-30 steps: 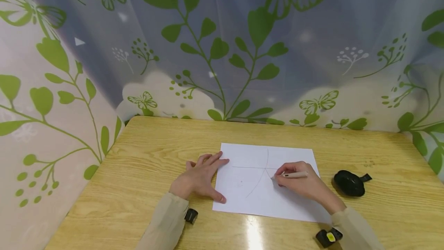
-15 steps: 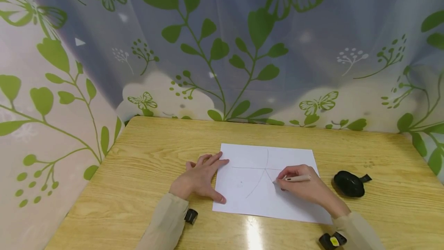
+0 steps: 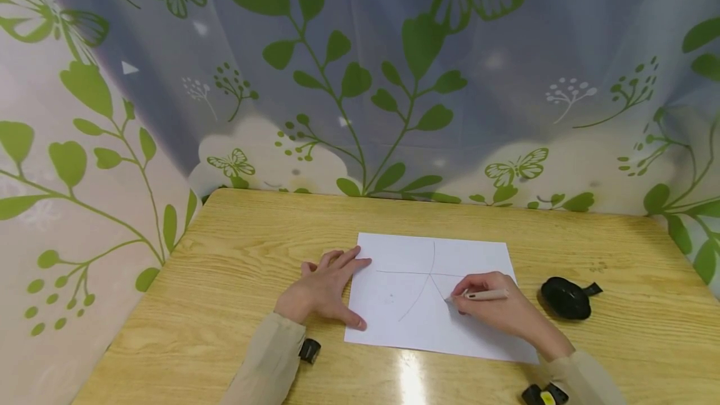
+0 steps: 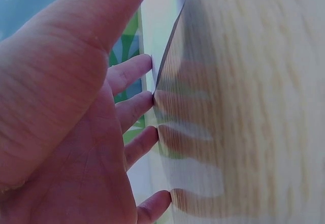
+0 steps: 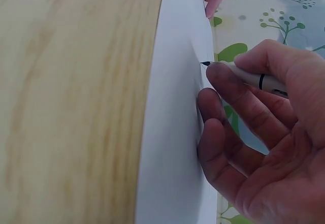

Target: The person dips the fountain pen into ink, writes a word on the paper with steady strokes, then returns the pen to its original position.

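Observation:
A white sheet of paper (image 3: 405, 330) lies on the table with thin dark lines that meet near its middle. My right hand (image 3: 495, 302) pinches a pale pen (image 3: 488, 295) between thumb and fingers. In the right wrist view, the dark tip of the pen (image 5: 254, 77) touches the paper (image 5: 175, 107). My left hand (image 3: 326, 289) rests with spread fingers at the left edge of the sheet, thumb and a fingertip on the paper. The left wrist view shows the left hand (image 4: 86, 132) with its fingertips down on the table and the sheet's edge.
To the right of the paper sits a black rounded object (image 3: 565, 297) with a short strap. Black devices sit by both sleeves, one left (image 3: 310, 350) and one right (image 3: 544, 394). A leaf-and-butterfly curtain (image 3: 360, 80) hangs behind the wooden table (image 3: 253, 224).
My right hand and the pen have moved slightly down and right. The short line from the crossing point has grown longer behind the tip. My left hand has stayed still.

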Action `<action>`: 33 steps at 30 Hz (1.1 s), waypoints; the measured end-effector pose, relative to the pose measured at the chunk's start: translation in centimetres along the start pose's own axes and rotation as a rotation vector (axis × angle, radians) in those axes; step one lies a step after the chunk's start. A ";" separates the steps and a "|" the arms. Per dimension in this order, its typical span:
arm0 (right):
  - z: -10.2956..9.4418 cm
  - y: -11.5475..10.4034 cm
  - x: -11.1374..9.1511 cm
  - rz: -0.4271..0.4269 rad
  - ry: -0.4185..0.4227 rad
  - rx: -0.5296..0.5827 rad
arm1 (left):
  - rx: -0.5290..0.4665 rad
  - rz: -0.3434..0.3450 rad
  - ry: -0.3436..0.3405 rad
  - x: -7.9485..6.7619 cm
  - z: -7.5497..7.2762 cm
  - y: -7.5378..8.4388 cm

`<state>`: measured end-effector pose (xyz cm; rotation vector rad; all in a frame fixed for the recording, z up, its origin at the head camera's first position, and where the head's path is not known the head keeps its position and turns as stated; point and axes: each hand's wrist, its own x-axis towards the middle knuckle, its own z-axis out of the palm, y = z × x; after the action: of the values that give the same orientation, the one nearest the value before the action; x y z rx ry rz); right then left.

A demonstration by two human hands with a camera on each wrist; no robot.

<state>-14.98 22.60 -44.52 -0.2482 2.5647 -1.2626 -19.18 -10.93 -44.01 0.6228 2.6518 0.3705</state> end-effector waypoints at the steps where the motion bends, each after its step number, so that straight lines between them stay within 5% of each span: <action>1: 0.0 0.0 0.0 0.000 -0.002 -0.002 | -0.002 0.001 0.000 0.0 0.0 0.0; 33: -0.5 0.5 -2.2 0.004 -0.028 -0.067 | -0.004 0.003 -0.003 0.0 0.0 -0.2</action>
<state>-13.10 23.84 -44.28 -0.2718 2.5852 -1.1652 -19.25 -11.05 -44.11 0.6263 2.6471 0.3753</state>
